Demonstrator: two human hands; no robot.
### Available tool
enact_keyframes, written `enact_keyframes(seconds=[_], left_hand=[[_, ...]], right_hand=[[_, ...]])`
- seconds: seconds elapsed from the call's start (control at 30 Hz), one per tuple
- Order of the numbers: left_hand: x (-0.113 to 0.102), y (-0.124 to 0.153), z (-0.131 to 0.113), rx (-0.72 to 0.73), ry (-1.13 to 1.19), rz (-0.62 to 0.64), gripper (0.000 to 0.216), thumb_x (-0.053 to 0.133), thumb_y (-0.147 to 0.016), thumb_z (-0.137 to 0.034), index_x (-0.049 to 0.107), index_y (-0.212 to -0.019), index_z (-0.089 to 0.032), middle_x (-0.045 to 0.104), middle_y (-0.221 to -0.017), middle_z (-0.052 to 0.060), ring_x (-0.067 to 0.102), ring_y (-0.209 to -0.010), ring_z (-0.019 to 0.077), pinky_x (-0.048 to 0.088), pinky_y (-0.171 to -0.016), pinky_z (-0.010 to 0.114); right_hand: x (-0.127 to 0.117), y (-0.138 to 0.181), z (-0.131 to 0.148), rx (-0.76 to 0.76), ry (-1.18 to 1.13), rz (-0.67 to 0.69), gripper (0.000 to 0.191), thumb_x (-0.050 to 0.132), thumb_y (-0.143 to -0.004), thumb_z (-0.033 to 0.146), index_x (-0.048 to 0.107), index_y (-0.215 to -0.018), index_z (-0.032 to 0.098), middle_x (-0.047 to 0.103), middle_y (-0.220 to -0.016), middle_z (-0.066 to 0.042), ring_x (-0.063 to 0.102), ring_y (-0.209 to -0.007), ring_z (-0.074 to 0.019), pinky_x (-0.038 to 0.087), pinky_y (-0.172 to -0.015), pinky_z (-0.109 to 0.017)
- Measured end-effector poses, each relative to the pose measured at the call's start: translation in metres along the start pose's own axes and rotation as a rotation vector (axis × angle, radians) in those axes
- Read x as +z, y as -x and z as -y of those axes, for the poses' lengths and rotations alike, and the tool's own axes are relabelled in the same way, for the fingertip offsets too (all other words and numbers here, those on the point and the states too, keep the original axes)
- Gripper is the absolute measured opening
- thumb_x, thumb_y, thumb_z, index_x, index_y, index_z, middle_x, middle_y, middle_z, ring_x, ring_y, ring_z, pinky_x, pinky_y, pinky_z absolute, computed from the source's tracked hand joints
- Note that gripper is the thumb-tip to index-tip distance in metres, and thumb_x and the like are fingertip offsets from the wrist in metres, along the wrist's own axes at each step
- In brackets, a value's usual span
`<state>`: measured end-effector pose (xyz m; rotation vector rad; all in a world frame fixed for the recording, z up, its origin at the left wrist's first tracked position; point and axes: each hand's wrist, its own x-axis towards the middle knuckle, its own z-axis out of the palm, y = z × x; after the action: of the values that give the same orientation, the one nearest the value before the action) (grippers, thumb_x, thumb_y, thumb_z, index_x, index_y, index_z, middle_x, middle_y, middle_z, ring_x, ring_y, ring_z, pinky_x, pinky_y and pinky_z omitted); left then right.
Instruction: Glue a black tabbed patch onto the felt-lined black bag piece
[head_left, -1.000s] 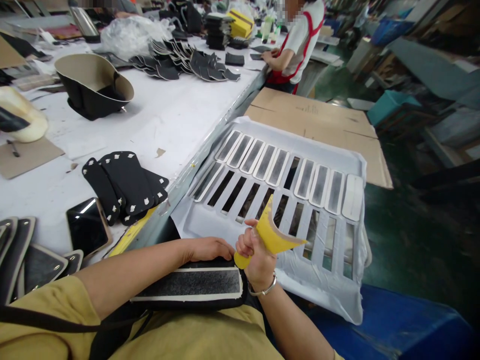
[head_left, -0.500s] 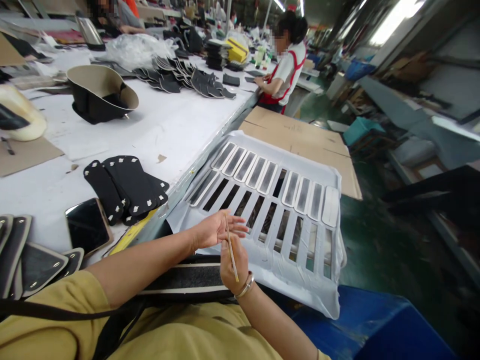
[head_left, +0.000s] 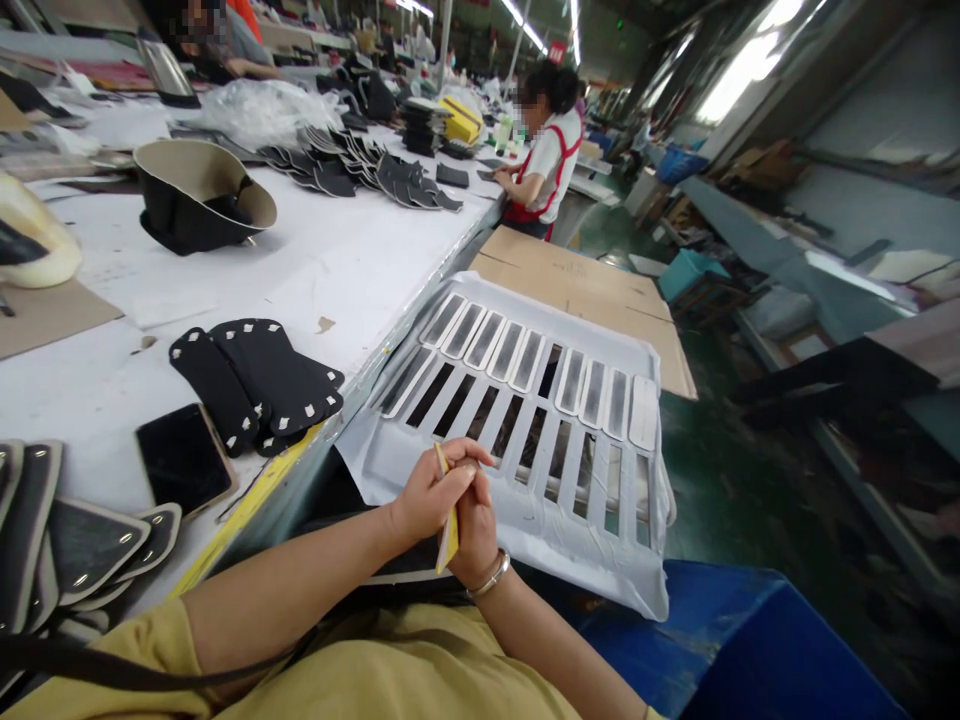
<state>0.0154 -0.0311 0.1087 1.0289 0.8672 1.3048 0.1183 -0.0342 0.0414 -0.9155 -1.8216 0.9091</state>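
My right hand (head_left: 474, 525), with a silver bracelet at its wrist, is closed around a thin, flat yellow strip (head_left: 449, 545). The strip stands on end, its lower part showing beside the palm and its tip by my left fingers. My left hand (head_left: 435, 490) is bent over the right one, thumb and fingers closed against the right fingertips; what it pinches, if anything, is hidden. Just beyond both hands lies a slotted rack covered in grey cloth (head_left: 592, 560). On its far half rests a row of dark, pale-edged oblong pieces (head_left: 504, 350).
On the white table (head_left: 330, 260) at left are black pieces with white tabs (head_left: 255, 375), a phone (head_left: 185, 458), dark pale-edged panels (head_left: 94, 550) and a curved black shell (head_left: 202, 200). Cardboard (head_left: 577, 285) lies past the rack. A blue bin (head_left: 720, 640) is at right; a person (head_left: 551, 150) works beyond.
My left hand has gone from open-palmed to closed over my right fingers. The yellow strip has turned, now showing its broad face. The view has shifted slightly.
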Motion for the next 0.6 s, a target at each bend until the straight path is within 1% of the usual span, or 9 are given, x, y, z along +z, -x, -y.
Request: enact_keyframes(seconds=[0.07, 0.13, 0.2, 0.27, 0.3, 0.33, 0.4, 0.5, 0.6], left_hand=[[-0.006, 0.002, -0.004, 0.007, -0.01, -0.028, 0.02, 0.049, -0.081, -0.03, 0.055, -0.091, -0.013, 0.062, -0.062, 0.001, 0.058, -0.057, 0.014, 0.047, -0.062, 0.027], [-0.015, 0.002, -0.008, 0.006, -0.039, 0.028, 0.03, 0.052, -0.083, -0.037, 0.054, -0.099, -0.013, 0.066, -0.072, 0.004, 0.062, -0.069, 0.0164, 0.048, -0.071, 0.03], [-0.026, 0.002, -0.01, -0.013, -0.034, 0.115, 0.049, 0.046, -0.086, -0.05, 0.049, -0.116, -0.012, 0.067, -0.095, 0.011, 0.062, -0.091, 0.0209, 0.046, -0.083, 0.034], [-0.04, 0.006, -0.005, -0.061, -0.084, 0.132, 0.061, 0.033, -0.088, -0.059, 0.042, -0.128, -0.014, 0.059, -0.117, 0.015, 0.055, -0.11, 0.0241, 0.043, -0.091, 0.038], [-0.046, 0.01, -0.001, -0.095, -0.185, 0.11, 0.062, 0.03, -0.088, -0.06, 0.042, -0.13, -0.015, 0.056, -0.123, 0.016, 0.052, -0.114, 0.0249, 0.041, -0.094, 0.039], [-0.051, 0.015, 0.005, -0.122, -0.343, 0.1, 0.062, 0.033, -0.088, -0.059, 0.043, -0.129, -0.015, 0.054, -0.126, 0.015, 0.05, -0.118, 0.0256, 0.039, -0.097, 0.039], [-0.057, 0.027, 0.016, -0.133, -0.704, 0.17, 0.061, 0.048, -0.082, -0.057, 0.048, -0.127, -0.016, 0.053, -0.129, 0.015, 0.047, -0.12, 0.0278, 0.036, -0.101, 0.04], [-0.052, 0.043, 0.031, -0.054, -1.053, 0.378, 0.071, 0.065, -0.068, -0.053, 0.048, -0.127, -0.018, 0.052, -0.13, 0.015, 0.048, -0.119, 0.032, 0.036, -0.1, 0.044], [-0.04, 0.049, 0.038, 0.015, -1.199, 0.443, 0.081, 0.069, -0.064, -0.052, 0.041, -0.132, -0.017, 0.048, -0.134, 0.016, 0.046, -0.121, 0.0326, 0.035, -0.101, 0.046]], right_hand=[[-0.001, -0.005, 0.012, -0.015, -0.022, 0.038, 0.042, 0.064, -0.067, 0.022, 0.061, -0.109, 0.027, 0.06, -0.091, -0.006, 0.056, -0.087, -0.0261, 0.048, -0.079, -0.042], [-0.004, -0.011, 0.024, 0.009, -0.114, 0.01, 0.033, 0.064, -0.069, 0.02, 0.064, -0.102, 0.026, 0.06, -0.086, -0.005, 0.056, -0.078, -0.0224, 0.048, -0.073, -0.037], [-0.013, -0.016, 0.033, 0.069, -0.252, -0.11, 0.019, 0.061, -0.077, 0.023, 0.064, -0.095, 0.025, 0.057, -0.075, -0.002, 0.053, -0.065, -0.0162, 0.046, -0.063, -0.031], [-0.028, -0.019, 0.038, 0.131, -0.384, -0.288, 0.01, 0.055, -0.085, 0.028, 0.059, -0.094, 0.024, 0.046, -0.062, 0.004, 0.043, -0.052, -0.0109, 0.04, -0.052, -0.025], [-0.036, -0.02, 0.039, 0.152, -0.428, -0.371, 0.01, 0.052, -0.088, 0.03, 0.057, -0.095, 0.024, 0.039, -0.058, 0.006, 0.038, -0.048, -0.0095, 0.035, -0.048, -0.022], [-0.044, -0.02, 0.039, 0.178, -0.481, -0.443, 0.011, 0.051, -0.089, 0.033, 0.054, -0.095, 0.024, 0.033, -0.056, 0.007, 0.033, -0.045, -0.0086, 0.032, -0.045, -0.021], [-0.057, -0.02, 0.036, 0.227, -0.565, -0.525, 0.014, 0.054, -0.088, 0.037, 0.053, -0.092, 0.023, 0.027, -0.054, 0.009, 0.028, -0.043, -0.0074, 0.028, -0.042, -0.02], [-0.06, -0.017, 0.03, 0.291, -0.648, -0.535, 0.019, 0.058, -0.085, 0.04, 0.053, -0.086, 0.021, 0.024, -0.054, 0.01, 0.024, -0.041, -0.0064, 0.024, -0.04, -0.019], [-0.049, -0.018, 0.025, 0.327, -0.705, -0.504, 0.021, 0.057, -0.085, 0.041, 0.053, -0.085, 0.021, 0.023, -0.054, 0.01, 0.022, -0.041, -0.006, 0.021, -0.039, -0.019]])
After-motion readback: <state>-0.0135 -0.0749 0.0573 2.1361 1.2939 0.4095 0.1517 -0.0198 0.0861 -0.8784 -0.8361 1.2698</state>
